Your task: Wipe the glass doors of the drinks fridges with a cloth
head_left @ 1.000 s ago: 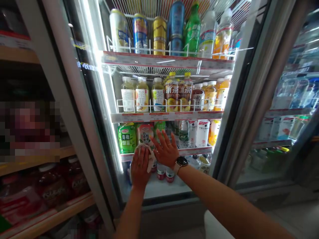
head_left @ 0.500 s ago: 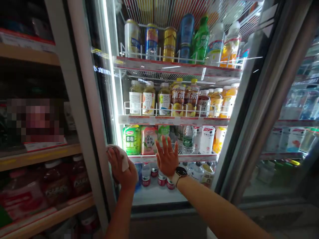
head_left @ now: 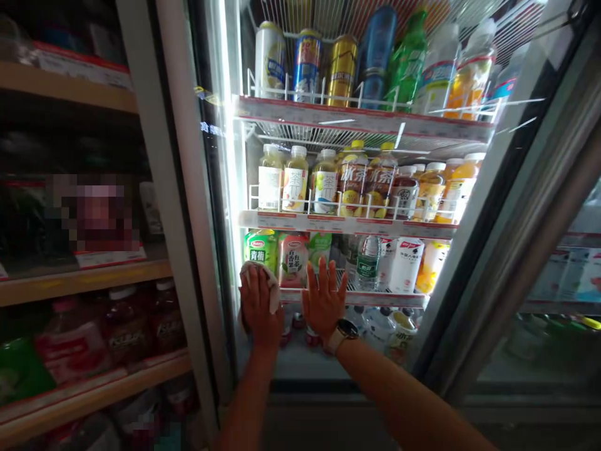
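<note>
My left hand (head_left: 261, 305) presses a pale cloth (head_left: 273, 289) against the glass door (head_left: 323, 366) of a lit drinks fridge, in front of a green drink carton or bottle (head_left: 261, 244). Its fingers lie over the cloth, which shows at their edges. To the right, my right hand (head_left: 323, 300) is laid on the glass with fingers spread, holding nothing. A dark watch (head_left: 346, 329) on a light band sits on that wrist. Behind the right hand, drinks on the lower shelves are partly hidden.
Inside the fridge, cans and bottles stand on the top shelf (head_left: 366, 119), with more bottles on the middle shelf (head_left: 342, 222). A wooden shelf unit (head_left: 89, 280) with drinks stands at left. A metal door frame (head_left: 521, 250) runs down the right side.
My left hand has slid right with the cloth, from beside the left door frame onto the glass. The right hand stays spread on the glass. The view has shifted slightly.
</note>
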A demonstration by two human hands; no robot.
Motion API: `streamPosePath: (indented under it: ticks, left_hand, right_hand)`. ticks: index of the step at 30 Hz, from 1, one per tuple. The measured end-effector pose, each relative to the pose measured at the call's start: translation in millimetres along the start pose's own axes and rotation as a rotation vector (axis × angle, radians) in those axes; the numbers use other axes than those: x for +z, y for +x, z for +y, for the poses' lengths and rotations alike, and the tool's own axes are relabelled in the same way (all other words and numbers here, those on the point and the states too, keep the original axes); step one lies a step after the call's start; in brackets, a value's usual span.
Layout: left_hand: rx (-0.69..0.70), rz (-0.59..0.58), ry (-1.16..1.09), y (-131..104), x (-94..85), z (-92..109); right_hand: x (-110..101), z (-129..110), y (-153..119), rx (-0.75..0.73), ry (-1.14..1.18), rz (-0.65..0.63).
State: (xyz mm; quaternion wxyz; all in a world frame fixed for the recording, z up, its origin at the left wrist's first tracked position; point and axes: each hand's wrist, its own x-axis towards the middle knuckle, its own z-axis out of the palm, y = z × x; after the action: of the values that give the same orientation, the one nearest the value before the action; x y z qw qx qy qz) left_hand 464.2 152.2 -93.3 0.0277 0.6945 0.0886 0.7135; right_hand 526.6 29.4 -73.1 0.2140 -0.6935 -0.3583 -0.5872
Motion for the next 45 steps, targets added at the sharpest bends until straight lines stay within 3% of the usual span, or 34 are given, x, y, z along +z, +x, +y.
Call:
streamPosePath:
  ticks: [3,6,10,14,16,19,23,26,28,31,34,36,39,45]
  left_hand:
    - [0.006,-0.032,0.005,-3,-0.1,7]
    - [0.116,-0.102,-0.003,-8,-0.5,12]
    - [0.204,-0.176,0.003,-7,-9.2,-9]
    - [-0.056,-0.053,0.043,5,-21.2,-42]
    - [-0.180,0.012,0.037,8,-22.2,-45]
    - [-0.191,0.035,0.005,7,-14.7,-26]
    - [-0.036,-0.025,-0.062,-3,-0.3,19]
    - [0.071,-0.094,-0.093,-6,2.4,35]
    - [0.151,-0.140,-0.083,-4,-0.8,28]
    - [0.188,-0.149,-0.037,4,-10.3,-4]
    - [0.031,-0.058,0.017,9,-18.6,-35]
    - [-0.083,-0.005,0.016,9,-20.1,-43]
    - [-0.132,0.035,-0.016,7,-15.1,-35]
    - [-0.004,0.007,-0.075,-1,0.4,3]
  right_hand:
    - [0,1,0,-0.007,-0.010,0.015]
    - [0,2,-1,-0.004,-0.012,0.021]
    - [0,2,-2,-0.004,-0.002,0.011]
    - [-1,0,-1,0.001,-0.018,0.015]
    - [-2,0,-1,0.002,-0.033,0.014]
    - [-2,-1,-1,0.001,-0.043,0.009]
    - [-1,-1,0,0.003,-0.046,0.011]
    - [0,-1,-1,0.011,-0.052,0.003]
    - [0,0,-1,0.016,-0.055,-0.005]
    - [0,0,-2,0.005,-0.057,-0.015]
    - [0,0,-3,-0.007,-0.060,-0.010]
    - [1,0,-3,-0.002,-0.059,-0.009]
    - [1,0,-3,0.005,-0.060,-0.012]
    - [1,0,-1,-0.006,-0.052,0.009]
